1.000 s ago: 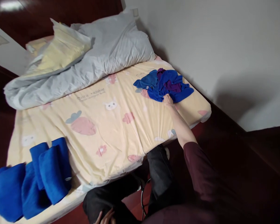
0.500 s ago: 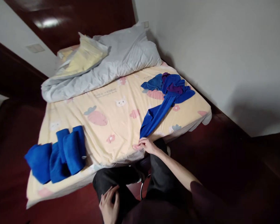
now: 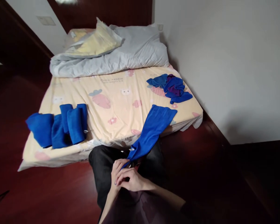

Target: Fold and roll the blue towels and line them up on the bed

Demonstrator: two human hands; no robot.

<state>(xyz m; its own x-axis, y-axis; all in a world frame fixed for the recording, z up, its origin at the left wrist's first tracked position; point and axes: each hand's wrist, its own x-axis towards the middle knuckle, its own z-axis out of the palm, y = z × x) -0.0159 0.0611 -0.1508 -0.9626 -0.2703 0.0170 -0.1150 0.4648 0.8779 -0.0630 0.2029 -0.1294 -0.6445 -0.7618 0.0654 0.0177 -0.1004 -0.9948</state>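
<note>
A long blue towel (image 3: 150,129) stretches from the right front of the bed down to my lap, with a small white tag near its lower end. My left hand (image 3: 118,169) is closed at that narrow gathered end. Against it my right hand (image 3: 132,179) curls its fingers, thumb and fingertips nearly together, at the same end of the towel. The two hands overlap, so the very tip of the cloth is hidden. At the bed's far right lies a crumpled heap of blue and purple cloths (image 3: 175,88), apart from the towel.
Folded blue towels (image 3: 76,126) lie at the left front of the bed (image 3: 102,123). A grey quilt (image 3: 140,54) and a yellow-and-white pillow or cloth (image 3: 99,40) are bunched at the back. A white wall (image 3: 224,68) stands on the right.
The towel has come away from the heap and been drawn toward my lap. My right hand has moved back and left; my left hand has risen from my thigh to the towel's end.
</note>
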